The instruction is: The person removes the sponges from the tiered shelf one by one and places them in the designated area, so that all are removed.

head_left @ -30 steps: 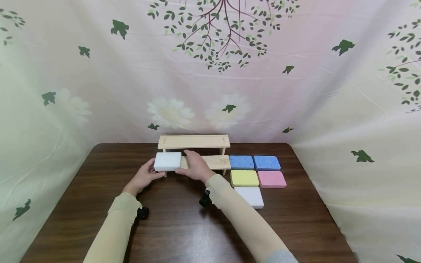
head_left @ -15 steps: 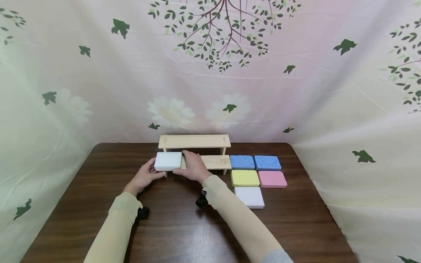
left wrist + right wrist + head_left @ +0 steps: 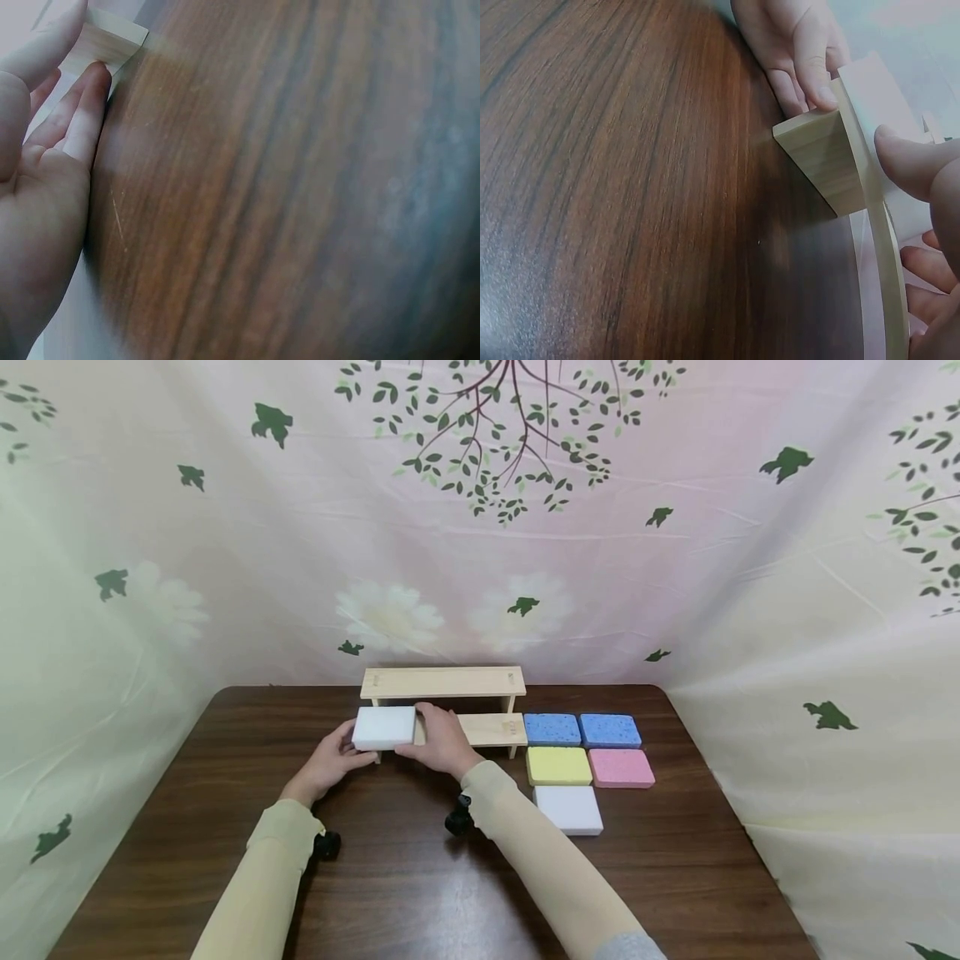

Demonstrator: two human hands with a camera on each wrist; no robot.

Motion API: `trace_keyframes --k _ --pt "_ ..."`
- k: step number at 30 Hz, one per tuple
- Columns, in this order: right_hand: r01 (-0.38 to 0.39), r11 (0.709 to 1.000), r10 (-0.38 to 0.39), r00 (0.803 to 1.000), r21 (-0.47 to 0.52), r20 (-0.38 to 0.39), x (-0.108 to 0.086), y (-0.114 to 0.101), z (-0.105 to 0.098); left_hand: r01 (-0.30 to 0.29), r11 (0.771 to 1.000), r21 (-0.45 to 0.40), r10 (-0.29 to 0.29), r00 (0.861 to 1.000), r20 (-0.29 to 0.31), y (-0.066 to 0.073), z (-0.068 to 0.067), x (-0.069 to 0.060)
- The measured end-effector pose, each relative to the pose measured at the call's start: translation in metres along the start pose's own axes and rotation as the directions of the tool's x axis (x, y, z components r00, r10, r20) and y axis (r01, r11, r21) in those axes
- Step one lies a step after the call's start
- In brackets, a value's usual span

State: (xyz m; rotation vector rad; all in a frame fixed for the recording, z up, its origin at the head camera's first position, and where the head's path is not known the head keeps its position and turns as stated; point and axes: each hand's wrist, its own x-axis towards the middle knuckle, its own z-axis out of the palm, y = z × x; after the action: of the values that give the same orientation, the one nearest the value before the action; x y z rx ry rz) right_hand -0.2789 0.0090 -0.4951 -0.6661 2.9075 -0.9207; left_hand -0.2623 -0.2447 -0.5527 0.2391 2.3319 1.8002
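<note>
A white rectangular sponge point(image 3: 383, 728) rests flat on the left end of the lower wooden shelf point(image 3: 491, 729). My right hand point(image 3: 444, 743) grips its right end. In the right wrist view the thumb point(image 3: 904, 161) lies across the near face of the white sponge point(image 3: 881, 94), fingers behind. My left hand point(image 3: 330, 762) is at the left end of the sponge and shelf. In the left wrist view its fingers point(image 3: 81, 120) are fairly straight beside the shelf's wooden end point(image 3: 112, 37); their exact contact with the sponge is hidden.
Behind stands a higher wooden shelf point(image 3: 442, 682). To the right, on the brown table point(image 3: 420, 893), lie two blue sponges point(image 3: 551, 729), a yellow sponge point(image 3: 558, 766), a pink sponge point(image 3: 622, 769) and another white sponge point(image 3: 567, 810). A printed curtain point(image 3: 450, 560) hangs behind the table.
Between one second and half a second ago, my right hand shifted slightly left against the white sponge's right end. My left hand and the sponge have stayed practically in place.
</note>
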Motion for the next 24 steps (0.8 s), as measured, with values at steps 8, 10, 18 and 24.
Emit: trace_keyframes --k 8,10,18,24 --pt "-0.003 0.994 0.004 1.0 0.109 -0.013 -0.002 0.006 -0.002 -0.001 1.0 0.009 0.001 1.0 -0.008 0.0 0.001 0.001" --pt "0.01 0.992 -0.007 1.0 0.126 -0.021 -0.003 0.006 -0.003 -0.002 1.0 0.013 0.002 1.0 -0.007 0.0 0.001 0.001" --pt "0.023 0.987 -0.021 1.0 0.159 -0.016 -0.007 0.006 -0.008 0.012 1.0 0.021 -0.012 1.0 -0.014 -0.002 0.001 0.003" --pt "0.036 0.985 -0.035 0.999 0.168 -0.007 -0.007 0.007 -0.012 0.014 1.0 0.017 -0.014 1.0 -0.015 -0.001 0.001 0.002"
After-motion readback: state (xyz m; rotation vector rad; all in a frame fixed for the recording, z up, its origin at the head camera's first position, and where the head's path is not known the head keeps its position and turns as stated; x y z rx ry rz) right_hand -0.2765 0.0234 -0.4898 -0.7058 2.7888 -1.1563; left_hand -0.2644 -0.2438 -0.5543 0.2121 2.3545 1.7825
